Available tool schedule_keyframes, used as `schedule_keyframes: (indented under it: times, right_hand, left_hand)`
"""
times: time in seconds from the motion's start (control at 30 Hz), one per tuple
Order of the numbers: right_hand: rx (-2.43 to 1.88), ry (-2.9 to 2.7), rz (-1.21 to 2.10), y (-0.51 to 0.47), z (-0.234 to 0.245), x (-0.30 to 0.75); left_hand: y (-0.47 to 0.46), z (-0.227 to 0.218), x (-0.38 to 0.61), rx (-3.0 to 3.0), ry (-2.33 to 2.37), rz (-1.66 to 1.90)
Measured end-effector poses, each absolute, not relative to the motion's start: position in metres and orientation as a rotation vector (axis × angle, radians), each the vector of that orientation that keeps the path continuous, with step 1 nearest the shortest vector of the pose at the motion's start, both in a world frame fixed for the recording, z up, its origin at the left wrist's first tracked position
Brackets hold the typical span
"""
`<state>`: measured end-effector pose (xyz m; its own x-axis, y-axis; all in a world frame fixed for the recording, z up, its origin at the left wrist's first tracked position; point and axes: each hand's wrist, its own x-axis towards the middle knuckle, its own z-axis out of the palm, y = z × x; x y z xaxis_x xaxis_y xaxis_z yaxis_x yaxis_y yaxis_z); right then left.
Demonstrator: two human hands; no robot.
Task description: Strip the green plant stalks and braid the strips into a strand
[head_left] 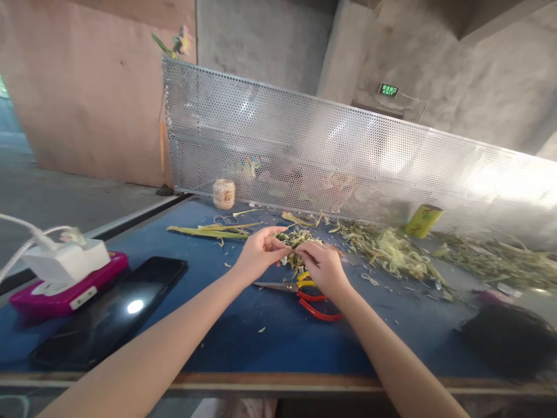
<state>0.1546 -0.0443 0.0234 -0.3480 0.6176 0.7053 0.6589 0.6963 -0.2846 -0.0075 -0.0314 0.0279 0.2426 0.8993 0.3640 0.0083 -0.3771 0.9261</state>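
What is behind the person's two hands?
Behind the left hand and right hand is a heap of plant scraps, with a perforated metal screen farther back. The hands cover part of the heap; what lies there cannot be seen.

Perforated metal screen (pixel 296 139): strong white glare at right end
Smartphone (pixel 108 316): one round, bright reflection
Exit sign (pixel 388 90): glowing green
Concrete wall (pixel 265 46): dim, darker toward top
Black bundle (pixel 509 339): blurred
Picture edges: stretched

Lane open between 2 forearms (pixel 187 334); scissors (pixel 290 287), plant heap (pixel 300 237) obstruct beyond.
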Motion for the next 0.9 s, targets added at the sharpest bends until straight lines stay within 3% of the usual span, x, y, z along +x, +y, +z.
schedule_keyframes:
  times: [0.3, 0.47, 0.9]
  right_hand:
    - [-0.916, -2.196, -0.089, -0.0452, 0.0274, 0.1624]
    - [-0.913, -2.285, -0.174, -0.0454, 0.0256, 0.1602]
    - [-0.916, -2.180, -0.006, -0.0468, 0.0252, 0.1566]
  left_hand:
    - [-0.0355, 0.0272, -0.0110, 2.287, 0.961, 1.274]
    - [-0.0390, 0.0280, -0.0112, 2.350, 1.075, 1.228]
    - [-0.0415, 0.0362, -0.0105, 2.577, 0.998, 1.035]
